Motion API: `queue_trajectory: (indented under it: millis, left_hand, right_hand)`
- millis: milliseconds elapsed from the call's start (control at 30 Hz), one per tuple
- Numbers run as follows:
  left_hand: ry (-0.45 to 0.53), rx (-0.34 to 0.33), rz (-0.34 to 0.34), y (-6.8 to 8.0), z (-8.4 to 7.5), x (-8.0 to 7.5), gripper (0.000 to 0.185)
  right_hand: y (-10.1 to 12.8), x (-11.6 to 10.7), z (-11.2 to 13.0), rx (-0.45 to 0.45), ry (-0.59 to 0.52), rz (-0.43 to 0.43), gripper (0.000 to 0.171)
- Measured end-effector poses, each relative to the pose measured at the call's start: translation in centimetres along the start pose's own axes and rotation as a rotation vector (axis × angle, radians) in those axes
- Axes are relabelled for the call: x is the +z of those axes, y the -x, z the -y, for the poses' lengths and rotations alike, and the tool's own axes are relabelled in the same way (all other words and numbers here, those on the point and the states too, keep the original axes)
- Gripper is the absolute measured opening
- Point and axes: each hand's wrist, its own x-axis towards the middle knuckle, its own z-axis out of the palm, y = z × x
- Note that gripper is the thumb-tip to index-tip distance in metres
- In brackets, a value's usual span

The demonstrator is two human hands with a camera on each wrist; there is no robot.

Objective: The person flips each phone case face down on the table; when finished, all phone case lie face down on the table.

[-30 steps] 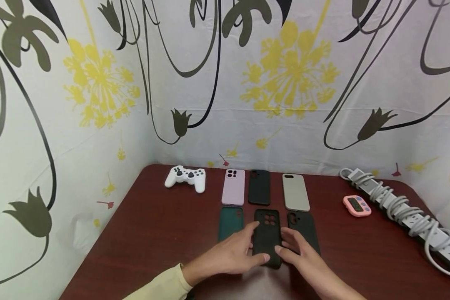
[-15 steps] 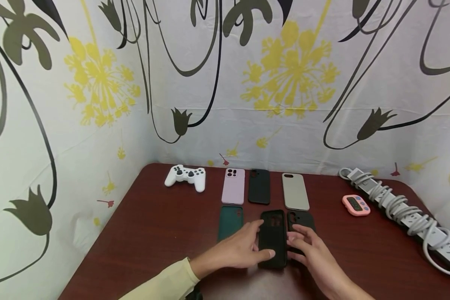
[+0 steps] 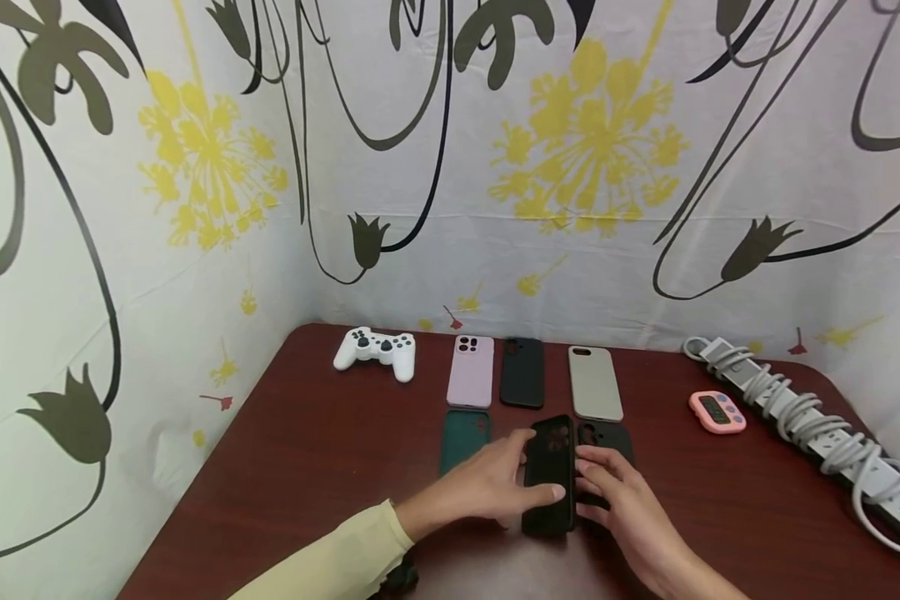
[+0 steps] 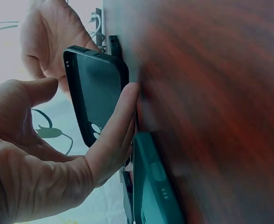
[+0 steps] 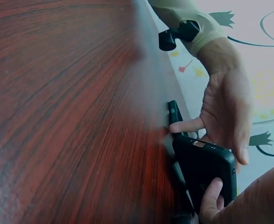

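A black phone case with camera cut-outs stands tilted between both hands, its right long edge raised and its hollow inside facing left. My left hand spans it: the index finger lies along the lower edge and the thumb reaches across the inside. In the left wrist view the case shows its raised rim. My right hand is at the right side, its fingers against the outer back. A teal phone case lies left of it, and another dark phone case is partly hidden by my right hand.
Behind, a pink phone case, a dark phone case and a beige phone case lie in a row. A white game controller sits left, a pink timer right, and a cable-wrapped power strip along the right edge.
The black phone case has shifted slightly right and tilted up from nearly flat, its right edge rising. My right thumb has left its face, and my right fingers have moved to its back.
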Motion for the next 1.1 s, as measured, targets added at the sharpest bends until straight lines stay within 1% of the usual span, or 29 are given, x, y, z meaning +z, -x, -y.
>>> queue_trajectory:
  millis: [100,300,467,500,567,667,767,900,1000,1100]
  left_hand:
    - [-0.006,-0.007,-0.005,-0.4,-0.1,0.0,0.090]
    - [-0.021,0.002,-0.023,-0.6,-0.2,-0.1,0.093]
    - [-0.018,0.007,-0.016,-0.7,-0.2,-0.3,0.093]
    - [-0.026,0.022,-0.019,-0.9,0.1,-0.1,0.094]
    - [-0.003,0.023,-0.008,-0.8,0.2,-0.2,0.093]
    - [0.062,0.019,0.017,-0.7,0.4,-0.5,0.091]
    - [0.200,-0.014,0.065,-0.3,0.5,-0.9,0.086]
    - [0.367,-0.022,0.099,-0.1,0.9,-1.4,0.080]
    - [0.413,-0.003,0.091,-0.1,1.2,-1.8,0.079]
    - [0.458,0.006,0.092,0.0,1.3,-2.1,0.082]
  right_hand:
    - [0.2,0.3,0.1,-0.008,-0.012,-0.007,0.054]
    - [0.4,0.9,0.5,-0.023,-0.020,-0.002,0.051]
    - [0.2,1.2,0.5,-0.028,-0.032,0.007,0.052]
    - [0.2,1.3,0.5,-0.027,-0.032,0.005,0.052]
    - [0.2,1.5,0.5,-0.029,-0.029,0.001,0.051]
    - [0.0,1.9,0.3,-0.033,-0.026,-0.006,0.050]
    - [-0.2,2.5,0.0,-0.038,-0.028,-0.005,0.050]
    - [-0.5,3.2,-0.5,-0.044,-0.031,-0.003,0.049]
    - [-0.7,3.5,-0.8,-0.044,-0.022,0.006,0.049]
    - [-0.9,3.6,-1.0,-0.035,-0.005,0.041,0.051]
